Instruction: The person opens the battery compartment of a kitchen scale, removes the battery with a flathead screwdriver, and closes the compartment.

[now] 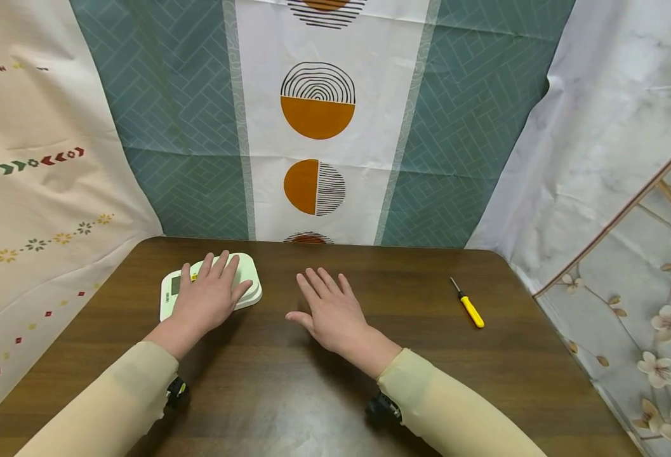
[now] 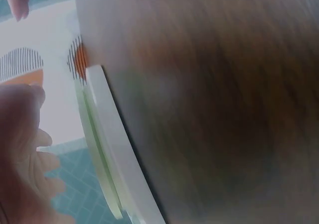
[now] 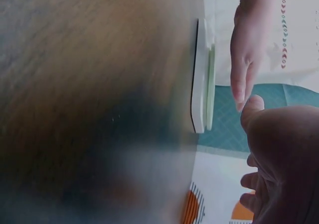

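A pale green and white kitchen scale (image 1: 246, 270) with a small grey display lies at the back left of the brown table. My left hand (image 1: 209, 301), palm down with fingers spread, is held above the scale and hides part of it. In the left wrist view, a gap shows between that hand (image 2: 25, 154) and the scale (image 2: 117, 149). To the right of the scale, my right hand (image 1: 335, 314) hovers over the table, its fingers straight and spread. Both hands hold nothing. A screwdriver (image 1: 471, 311) with a yellow handle lies farther right, its shaft pointing back and left.
The brown wooden table (image 1: 278, 393) reaches back to a green and white patterned curtain (image 1: 324, 146). A cream cloth (image 1: 44, 190) hangs along the left side, a floral one (image 1: 644, 304) along the right. Each wrist carries a small dark camera.
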Available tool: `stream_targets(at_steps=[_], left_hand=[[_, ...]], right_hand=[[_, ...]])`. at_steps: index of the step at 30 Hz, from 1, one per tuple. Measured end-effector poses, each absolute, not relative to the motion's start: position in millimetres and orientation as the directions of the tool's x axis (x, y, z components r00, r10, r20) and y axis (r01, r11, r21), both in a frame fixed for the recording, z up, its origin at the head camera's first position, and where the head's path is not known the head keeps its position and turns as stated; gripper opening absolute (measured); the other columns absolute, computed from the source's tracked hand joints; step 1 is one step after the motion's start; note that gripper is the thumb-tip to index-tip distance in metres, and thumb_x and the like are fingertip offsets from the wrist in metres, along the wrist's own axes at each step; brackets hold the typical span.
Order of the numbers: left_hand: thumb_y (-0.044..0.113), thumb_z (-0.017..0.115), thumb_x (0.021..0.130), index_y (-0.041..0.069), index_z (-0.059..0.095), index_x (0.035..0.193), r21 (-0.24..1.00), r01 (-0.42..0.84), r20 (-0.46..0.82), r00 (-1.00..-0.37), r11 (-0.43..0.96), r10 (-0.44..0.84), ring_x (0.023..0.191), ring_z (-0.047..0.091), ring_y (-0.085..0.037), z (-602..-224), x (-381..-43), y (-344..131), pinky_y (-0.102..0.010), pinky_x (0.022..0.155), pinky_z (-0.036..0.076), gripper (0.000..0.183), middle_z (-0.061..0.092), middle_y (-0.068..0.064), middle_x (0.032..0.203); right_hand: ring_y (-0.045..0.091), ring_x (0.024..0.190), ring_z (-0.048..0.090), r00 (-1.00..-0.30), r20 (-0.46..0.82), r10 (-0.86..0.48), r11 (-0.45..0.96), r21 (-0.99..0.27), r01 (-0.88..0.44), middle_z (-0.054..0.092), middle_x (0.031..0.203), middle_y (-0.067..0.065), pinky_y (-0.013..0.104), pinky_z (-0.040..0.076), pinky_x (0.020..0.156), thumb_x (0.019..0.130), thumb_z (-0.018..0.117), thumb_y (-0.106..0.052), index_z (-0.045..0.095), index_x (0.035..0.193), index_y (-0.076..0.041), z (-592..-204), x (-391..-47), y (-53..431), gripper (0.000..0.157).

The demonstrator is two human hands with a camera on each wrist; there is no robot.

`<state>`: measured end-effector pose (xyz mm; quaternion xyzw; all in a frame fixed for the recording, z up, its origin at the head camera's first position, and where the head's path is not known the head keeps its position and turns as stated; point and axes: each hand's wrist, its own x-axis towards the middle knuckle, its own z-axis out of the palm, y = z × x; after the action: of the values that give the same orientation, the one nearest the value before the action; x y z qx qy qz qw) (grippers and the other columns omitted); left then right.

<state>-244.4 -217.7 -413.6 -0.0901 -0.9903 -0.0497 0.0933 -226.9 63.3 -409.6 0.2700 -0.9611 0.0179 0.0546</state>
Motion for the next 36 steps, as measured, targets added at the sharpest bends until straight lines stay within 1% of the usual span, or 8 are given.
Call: stream_targets(at_steps=[9,14,21,29,33,36], left_hand=[[0.054,0.045,0.117,-0.002,0.036,0.168,0.092,0.169,0.177,-0.973,0.981,0.15,0.16,0.025,-0.056,-414.7,-252.9,-236.0,-0.084,0.12,0.014,0.076,0.032,-0.031,0.174],[0.055,0.043,0.117,-0.002,0.034,0.169,0.109,0.145,0.155,-0.98,0.983,0.128,0.16,0.024,-0.057,-415.8,-256.7,-244.3,-0.084,0.119,0.012,0.078,0.031,-0.031,0.174],[0.054,0.045,0.117,-0.003,0.034,0.169,0.124,0.107,0.124,-0.988,0.987,0.091,0.159,0.024,-0.058,-415.2,-260.0,-252.2,-0.084,0.12,0.013,0.078,0.031,-0.033,0.173],[0.055,0.044,0.117,-0.006,0.033,0.168,0.139,0.087,0.102,-0.992,0.987,0.073,0.157,0.025,-0.061,-417.7,-267.1,-264.7,-0.087,0.117,0.013,0.08,0.031,-0.036,0.171],[0.054,0.045,0.117,-0.006,0.033,0.168,0.15,0.082,0.086,-0.994,0.985,0.07,0.156,0.026,-0.062,-416.8,-268.5,-267.6,-0.088,0.116,0.012,0.08,0.031,-0.037,0.17],[0.053,0.045,0.117,-0.007,0.033,0.168,0.155,0.079,0.075,-0.995,0.985,0.068,0.155,0.028,-0.062,-416.3,-269.0,-268.9,-0.089,0.116,0.014,0.079,0.032,-0.038,0.17]], right_hand=[[0.027,0.169,0.02,-0.829,0.1,-0.55,0.834,0.012,-0.552,0.027,0.182,0.004,0.058,0.019,0.134,0.111,0.038,-0.072,0.028,0.177,-0.02,-415.7,-224.7,52.4,0.084],[0.026,0.168,0.022,-0.812,0.091,-0.577,0.816,0.015,-0.578,0.029,0.181,0.004,0.058,0.021,0.133,0.111,0.039,-0.072,0.03,0.177,-0.02,-421.6,-223.5,45.8,0.084],[0.024,0.167,0.026,-0.793,0.072,-0.606,0.796,0.059,-0.603,0.032,0.18,0.002,0.056,0.025,0.132,0.11,0.038,-0.075,0.033,0.176,-0.022,-430.8,-219.2,35.3,0.085],[0.021,0.167,0.024,-0.776,0.051,-0.628,0.777,0.079,-0.624,0.03,0.181,-0.001,0.056,0.023,0.133,0.109,0.032,-0.077,0.03,0.177,-0.025,-441.4,-224.4,24.9,0.085],[0.021,0.167,0.025,-0.775,0.026,-0.631,0.774,0.078,-0.628,0.031,0.18,-0.001,0.056,0.024,0.133,0.109,0.034,-0.075,0.03,0.177,-0.025,-438.1,-223.3,23.2,0.084],[0.022,0.167,0.025,-0.773,0.008,-0.634,0.772,0.069,-0.632,0.032,0.18,0.0,0.055,0.024,0.133,0.11,0.035,-0.074,0.031,0.176,-0.024,-435.4,-222.1,22.2,0.083]])
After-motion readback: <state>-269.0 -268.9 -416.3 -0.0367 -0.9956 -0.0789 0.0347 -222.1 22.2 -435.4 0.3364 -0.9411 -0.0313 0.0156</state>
